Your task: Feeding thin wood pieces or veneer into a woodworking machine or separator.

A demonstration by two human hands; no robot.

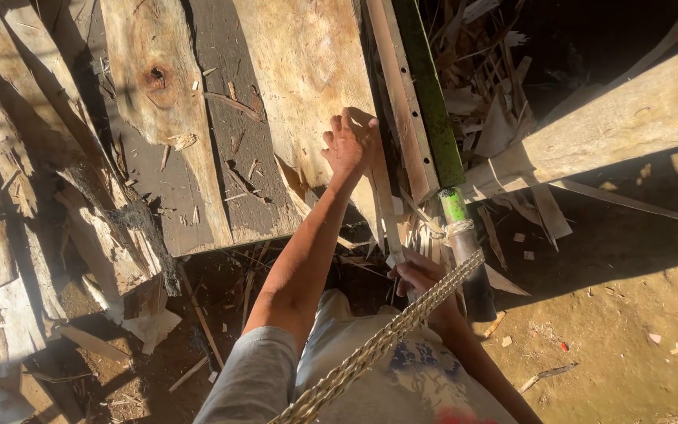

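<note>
No packages or signs out here, just timber: broad pale planks [308, 71] lean across the far left, one with a dark knot [157, 77], and a grey weathered board [229, 126] sits between them. Further right, a green-edged beam [431, 102] runs from the far side towards the near middle, ending in a bright green handle-like stub [455, 206] bound with pale cord. A thick pale beam [614, 122] slants off to the far right, with offcuts and shavings [496, 102] heaped behind it in shadow.

Now the hands. The left hand [351, 143] is up on the edge of the pale plank, fingers curled and pressed against the wood, right beside a narrow slat [390, 212] that runs down towards the near side. The right hand [417, 275] is lower and nearer, closed round the bottom end of that slat, just left of the green stub. A braided cord [386, 338] crosses in front of the right wrist, running near-left. Sandy ground [621, 314] lies to the right, scattered with chips.
</note>
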